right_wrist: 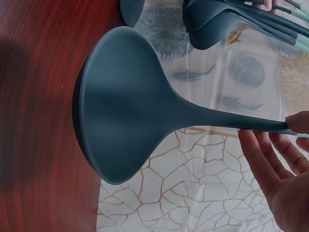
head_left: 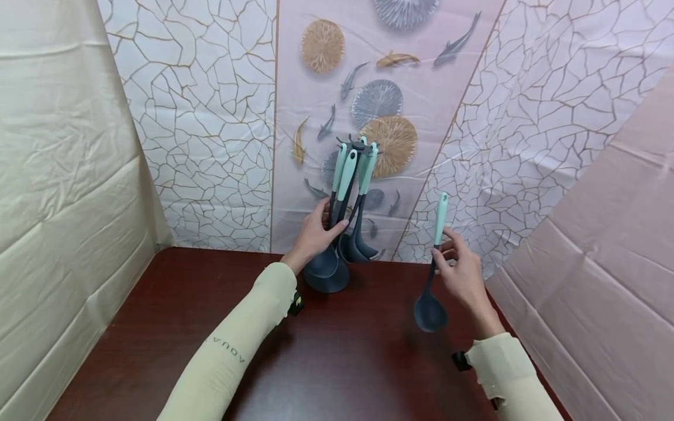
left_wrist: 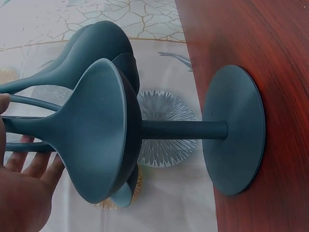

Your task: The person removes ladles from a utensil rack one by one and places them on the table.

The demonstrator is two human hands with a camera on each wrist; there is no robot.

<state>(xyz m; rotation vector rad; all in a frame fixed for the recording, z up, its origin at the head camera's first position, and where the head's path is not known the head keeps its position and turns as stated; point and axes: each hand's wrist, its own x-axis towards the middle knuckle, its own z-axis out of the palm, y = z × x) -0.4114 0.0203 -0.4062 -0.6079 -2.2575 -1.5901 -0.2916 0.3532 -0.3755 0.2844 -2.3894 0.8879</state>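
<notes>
My right hand [head_left: 460, 272] pinches a ladle [head_left: 430, 314] by its dark shaft, just below the mint-green handle. The ladle is upright, its deep dark bowl hanging low over the table; the right wrist view shows that bowl [right_wrist: 123, 106] large, fingertips on the shaft. My left hand [head_left: 313, 234] grips the shafts of several utensils [head_left: 347, 175] hung by their mint handles from a dark utensil stand [head_left: 327, 283]. In the left wrist view the thumb and fingers wrap these shafts above a ladle bowl [left_wrist: 96, 130]. The stand's round base [left_wrist: 236, 130] rests on the table.
The dark red wooden table [head_left: 337, 362] has its back edge close behind the stand. A patterned cloth backdrop [head_left: 210, 117] hangs there, with cream cloth [head_left: 68, 175] on the left and pinkish cloth [head_left: 595, 251] on the right.
</notes>
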